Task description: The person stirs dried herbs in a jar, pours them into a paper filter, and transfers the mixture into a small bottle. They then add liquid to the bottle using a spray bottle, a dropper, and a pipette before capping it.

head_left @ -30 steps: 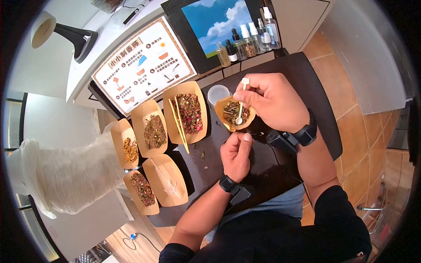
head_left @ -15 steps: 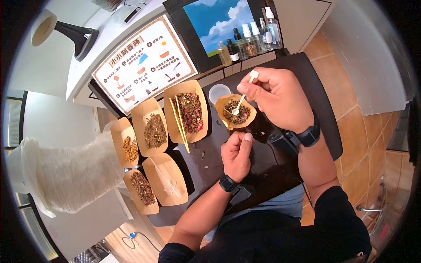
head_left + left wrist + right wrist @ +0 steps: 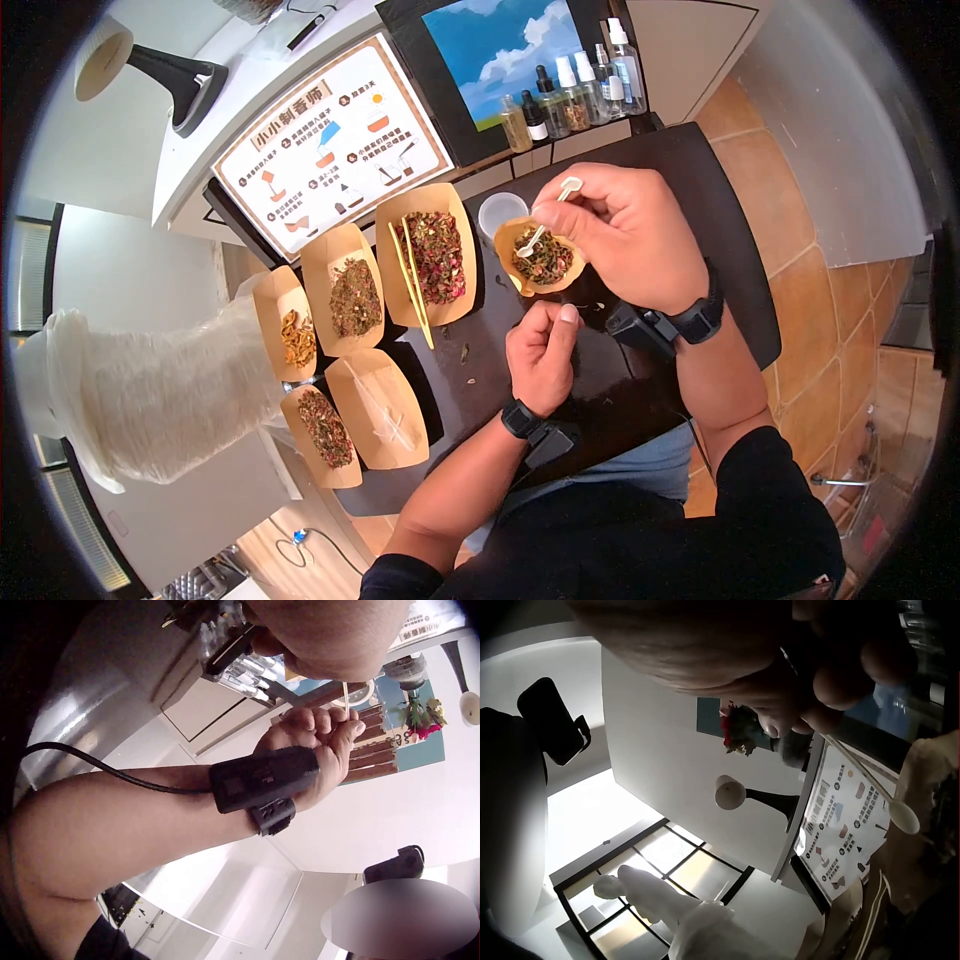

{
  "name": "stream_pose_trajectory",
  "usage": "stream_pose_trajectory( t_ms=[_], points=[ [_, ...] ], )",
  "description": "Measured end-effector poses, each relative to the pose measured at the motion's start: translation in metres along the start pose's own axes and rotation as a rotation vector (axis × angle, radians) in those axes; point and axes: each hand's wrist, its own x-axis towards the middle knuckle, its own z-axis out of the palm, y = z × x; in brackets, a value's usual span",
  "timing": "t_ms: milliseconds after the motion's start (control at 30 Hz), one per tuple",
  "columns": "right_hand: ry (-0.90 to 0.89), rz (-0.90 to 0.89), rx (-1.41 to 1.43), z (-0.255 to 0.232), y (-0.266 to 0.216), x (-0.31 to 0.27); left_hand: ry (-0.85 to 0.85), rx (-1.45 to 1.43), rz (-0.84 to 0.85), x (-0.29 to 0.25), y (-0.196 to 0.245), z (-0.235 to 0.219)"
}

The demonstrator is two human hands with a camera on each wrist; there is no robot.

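Observation:
My right hand (image 3: 640, 235) pinches the handle of a small white spoon (image 3: 545, 232) between thumb and fingers. The spoon's bowl dips over dried petals and leaves in a small brown paper bowl (image 3: 574, 276). In the right wrist view the spoon (image 3: 904, 816) slants down from the fingertips. Near the front of that bowl, my left hand (image 3: 541, 358) is curled into a fist at the table, thumb uppermost; no thing shows in its grip. A round clear plastic container (image 3: 500, 212) stands just behind the bowl.
Yellow chopsticks (image 3: 413, 285) lie across a paper tray of reddish petals (image 3: 440, 255). To the left are several more paper trays, one with brown herbs (image 3: 354, 298). An instruction board (image 3: 335, 145) and several small bottles (image 3: 568, 98) stand behind the dark table (image 3: 640, 400).
The spoon's tip has shifted left across the dried petals, and its handle now tilts more toward the right. The left hand stays in place.

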Motion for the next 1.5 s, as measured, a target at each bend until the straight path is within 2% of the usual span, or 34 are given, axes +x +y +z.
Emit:
stream_pose_trajectory(
  t_ms=[133, 200, 333, 400, 500, 533, 600, 733, 833, 900, 1033, 1133, 1200, 1300, 1500],
  points=[
    [0.001, -0.068, -0.143, -0.001, -0.003, 0.001, 0.008, -0.001, -0.001, 0.0, 0.001, 0.001],
    [0.009, 0.017, -0.112, -0.004, -0.003, 0.001, 0.01, -0.001, -0.003, 0.0, 0.002, 0.0],
    [0.026, 0.036, -0.049, -0.001, -0.005, -0.001, 0.011, 0.001, 0.002, 0.0, 0.003, 0.002],
    [0.054, -0.133, -0.012, 0.004, 0.0, 0.0, 0.009, 0.006, -0.01, 0.0, 0.003, 0.002],
    [0.048, -0.184, -0.167, 0.001, 0.002, 0.002, 0.003, 0.022, 0.001, 0.0, 0.001, 0.001],
    [0.048, -0.184, -0.167, -0.001, 0.001, 0.002, 0.002, 0.022, 0.032, 0.001, 0.0, 0.003],
    [0.061, -0.068, -0.144, -0.003, -0.004, 0.001, 0.003, 0.022, 0.065, 0.001, -0.001, 0.003],
    [0.096, -0.035, -0.056, -0.002, -0.004, 0.001, 0.004, 0.023, 0.067, 0.001, -0.001, 0.004],
    [0.08, -0.073, -0.066, -0.003, -0.003, 0.0, 0.008, 0.025, 0.036, 0.0, 0.001, 0.003],
    [0.009, -0.101, -0.163, -0.005, -0.004, 0.0, 0.01, 0.01, 0.005, 0.0, 0.002, 0.002],
    [0.058, -0.1, -0.19, -0.004, -0.012, -0.003, 0.009, 0.006, -0.008, 0.0, 0.002, 0.001],
    [0.077, -0.061, -0.105, -0.002, -0.01, -0.003, 0.009, 0.007, -0.001, 0.0, 0.003, 0.002],
    [0.043, -0.171, -0.166, -0.001, -0.005, -0.001, 0.006, 0.016, 0.01, 0.0, 0.003, 0.003],
    [0.034, -0.179, -0.253, -0.004, -0.005, 0.0, 0.006, 0.024, 0.018, 0.0, 0.004, 0.003],
    [0.06, -0.217, -0.186, -0.002, -0.006, -0.002, 0.006, 0.022, 0.004, 0.0, 0.005, 0.003]
  ],
)
